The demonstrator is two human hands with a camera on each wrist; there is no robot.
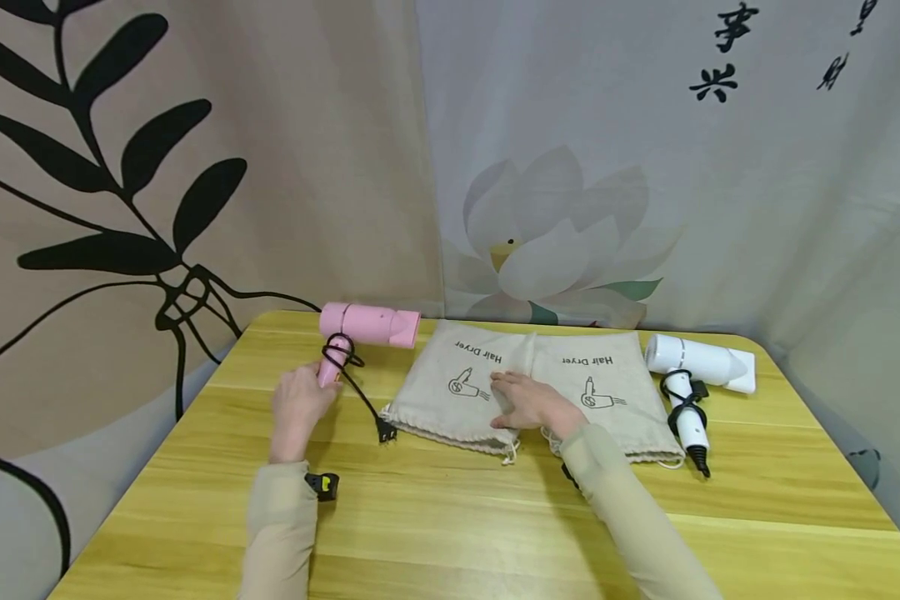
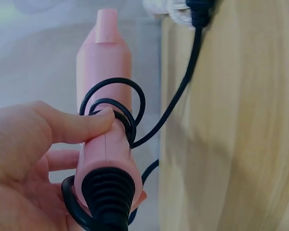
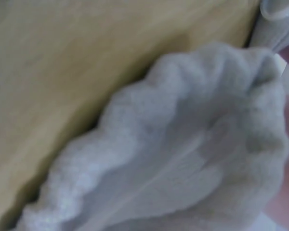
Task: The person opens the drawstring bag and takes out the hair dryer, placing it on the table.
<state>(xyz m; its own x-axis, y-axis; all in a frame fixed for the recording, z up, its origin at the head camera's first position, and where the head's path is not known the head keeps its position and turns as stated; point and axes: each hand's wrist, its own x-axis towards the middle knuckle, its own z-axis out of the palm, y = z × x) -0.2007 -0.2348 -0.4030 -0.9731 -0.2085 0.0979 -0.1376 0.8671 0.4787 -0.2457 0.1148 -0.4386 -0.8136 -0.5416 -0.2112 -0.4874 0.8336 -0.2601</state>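
My left hand (image 1: pixel 300 407) grips the handle of a pink hair dryer (image 1: pixel 369 324) at the back left of the table. In the left wrist view, the thumb lies across the pink handle (image 2: pixel 106 149), over loops of black cord (image 2: pixel 139 101). A black plug (image 1: pixel 386 430) hangs at the cord's end, near a cloth drawstring bag (image 1: pixel 438 392) printed "Hair Dryer". On that bag's right side rests my right hand (image 1: pixel 534 403), fingers extended and thumb spread. The blurred right wrist view shows the bag's gathered mouth (image 3: pixel 130 115) gaping, with part of the hand (image 3: pixel 286 168) behind its edge.
A second printed cloth bag (image 1: pixel 630 396) lies right beside the first. Farther right is a white hair dryer (image 1: pixel 699 363) with black cord wound round its handle. The wooden table (image 1: pixel 435 533) ends at a printed curtain (image 1: pixel 345 167) behind.
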